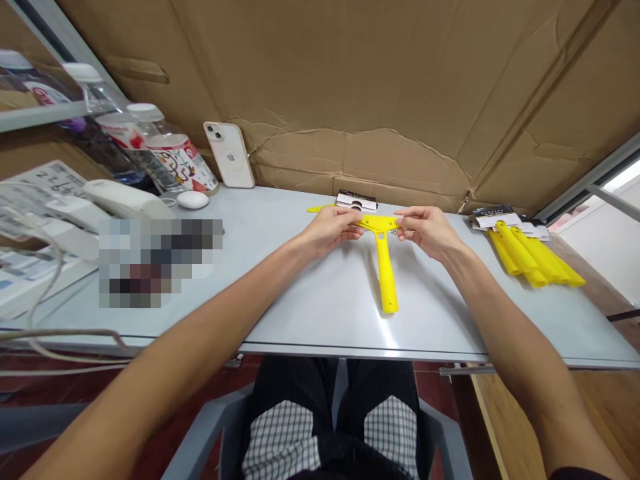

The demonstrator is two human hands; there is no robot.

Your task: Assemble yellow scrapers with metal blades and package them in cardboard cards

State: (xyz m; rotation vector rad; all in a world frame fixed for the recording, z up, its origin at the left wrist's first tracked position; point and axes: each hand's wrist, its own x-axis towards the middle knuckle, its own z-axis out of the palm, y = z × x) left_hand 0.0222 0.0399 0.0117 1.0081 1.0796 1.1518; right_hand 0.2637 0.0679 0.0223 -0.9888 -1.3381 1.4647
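A yellow T-shaped tool (385,267) is held just over the table, its handle pointing toward me. My left hand (333,230) pinches the left end of its crosspiece, and my right hand (429,230) grips the right end with thumb and fingers. Small metallic bits show under the crosspiece near the right fingertips, too small to make out. Behind my left hand lies a black-and-white card (357,201), with a yellow tip (320,209) sticking out to its left.
Several yellow handles (533,257) with cards lie at the right of the table (310,327). A white phone (230,155) leans on the cardboard (350,80) behind. Bottles (183,163), a white mouse (193,200), cables and a blurred patch are at the left.
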